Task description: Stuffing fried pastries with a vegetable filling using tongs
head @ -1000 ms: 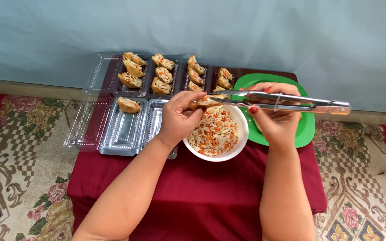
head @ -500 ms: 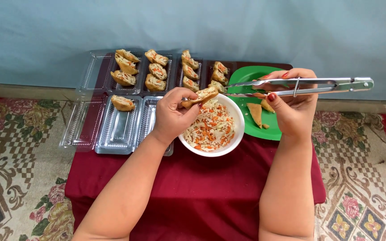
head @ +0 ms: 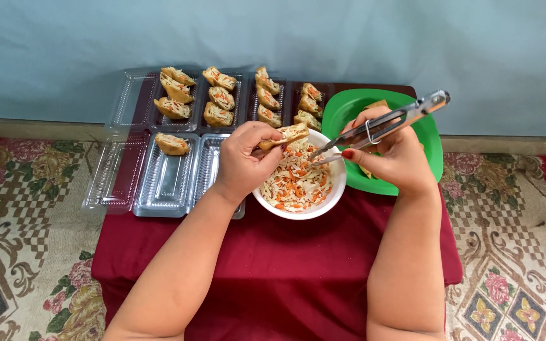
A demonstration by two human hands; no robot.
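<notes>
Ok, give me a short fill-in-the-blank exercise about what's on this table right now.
1. The left hand holds a pastry over the white ____.
2. The right hand grips metal ____.
3. The plate behind the right hand is ____.

Missing words: bowl; tongs; green.

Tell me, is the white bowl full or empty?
Fairly full: the white bowl holds a heap of shredded white and orange filling covering its bottom, with the tongs tips dipping over it.
</notes>
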